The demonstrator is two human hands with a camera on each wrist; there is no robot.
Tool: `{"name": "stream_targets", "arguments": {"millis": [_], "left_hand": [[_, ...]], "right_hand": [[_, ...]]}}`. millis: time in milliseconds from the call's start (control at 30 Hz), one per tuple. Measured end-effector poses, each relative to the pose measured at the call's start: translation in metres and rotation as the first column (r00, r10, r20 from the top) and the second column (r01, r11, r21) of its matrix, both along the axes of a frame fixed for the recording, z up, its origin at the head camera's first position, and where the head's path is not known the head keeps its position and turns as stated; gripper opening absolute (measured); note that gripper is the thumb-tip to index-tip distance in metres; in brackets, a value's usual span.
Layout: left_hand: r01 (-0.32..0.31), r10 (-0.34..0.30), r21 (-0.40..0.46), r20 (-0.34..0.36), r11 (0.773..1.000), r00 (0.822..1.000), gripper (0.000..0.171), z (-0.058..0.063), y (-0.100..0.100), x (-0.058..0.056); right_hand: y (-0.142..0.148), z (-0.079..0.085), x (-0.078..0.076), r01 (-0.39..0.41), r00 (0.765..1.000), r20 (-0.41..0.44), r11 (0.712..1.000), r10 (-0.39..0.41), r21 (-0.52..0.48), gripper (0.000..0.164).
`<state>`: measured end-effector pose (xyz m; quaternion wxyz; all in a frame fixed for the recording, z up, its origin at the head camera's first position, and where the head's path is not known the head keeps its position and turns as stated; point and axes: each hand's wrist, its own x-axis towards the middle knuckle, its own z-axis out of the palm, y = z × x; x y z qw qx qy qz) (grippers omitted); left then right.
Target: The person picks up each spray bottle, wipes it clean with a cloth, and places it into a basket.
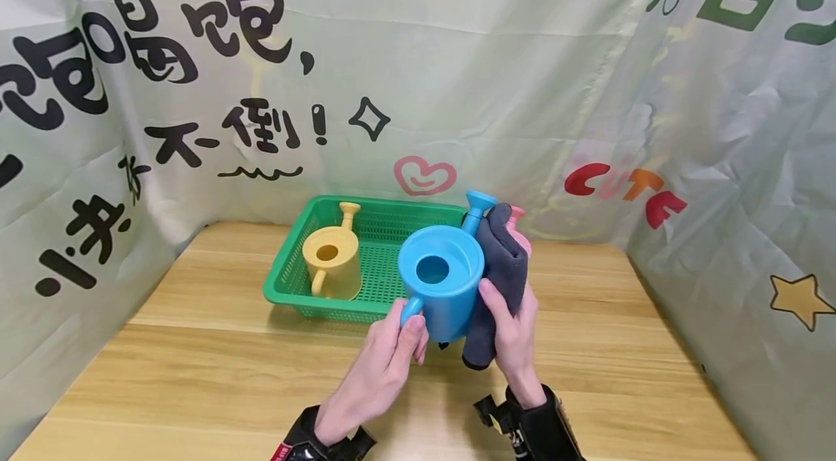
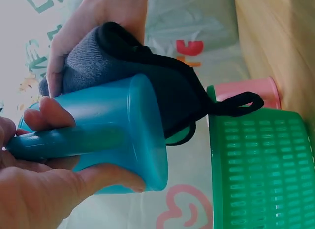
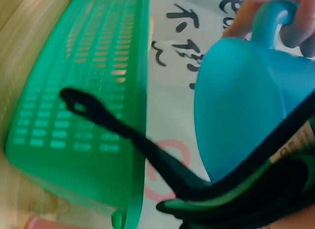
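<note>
A blue plastic watering can [image 1: 451,308] is held up over the front right of the green basket, its opening facing up toward the head camera. My left hand [image 1: 382,363] grips it by the handle, the thumb lying along the can's wall in the left wrist view. On the can's right side, my right hand [image 1: 517,330] holds a dark grey cloth [image 1: 503,265] with black trim against the wall. The cloth's black hanging loop [image 2: 241,103] dangles free below. Most of the right hand's fingers are hidden behind the cloth in the head view.
In the left of the green basket [image 1: 375,310] stands a yellow watering can [image 1: 346,276]. A pink watering can [image 1: 520,236] is to the basket's right, mostly hidden by the cloth. Printed fabric walls [image 1: 496,83] enclose the wooden table [image 1: 215,366] at the back and sides.
</note>
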<state>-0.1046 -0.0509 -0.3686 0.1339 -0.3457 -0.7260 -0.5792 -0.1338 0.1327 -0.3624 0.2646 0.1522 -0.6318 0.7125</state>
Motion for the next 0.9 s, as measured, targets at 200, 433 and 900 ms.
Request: {"name": "stream_targets", "arguments": {"millis": [200, 433, 900], "left_hand": [[0.0, 0.0, 0.008, 0.023, 1.0, 1.0, 0.016, 0.001, -0.001, -0.001], [-0.014, 0.014, 0.008, 0.018, 1.0, 1.0, 0.016, 0.005, -0.002, -0.003], [-0.017, 0.017, 0.003, 0.013, 1.0, 1.0, 0.016, 0.01, -0.005, -0.003]], "right_hand": [[0.003, -0.003, -0.001, -0.005, 0.999, 0.039, 0.981, -0.003, 0.196, 0.043], [0.001, -0.011, -0.005, 0.015, 0.999, -0.042, 0.938, -0.001, 0.346, 0.052], [-0.02, -0.009, -0.005, 0.196, 0.934, -0.356, 0.844, -0.006, 0.499, 0.085]]}}
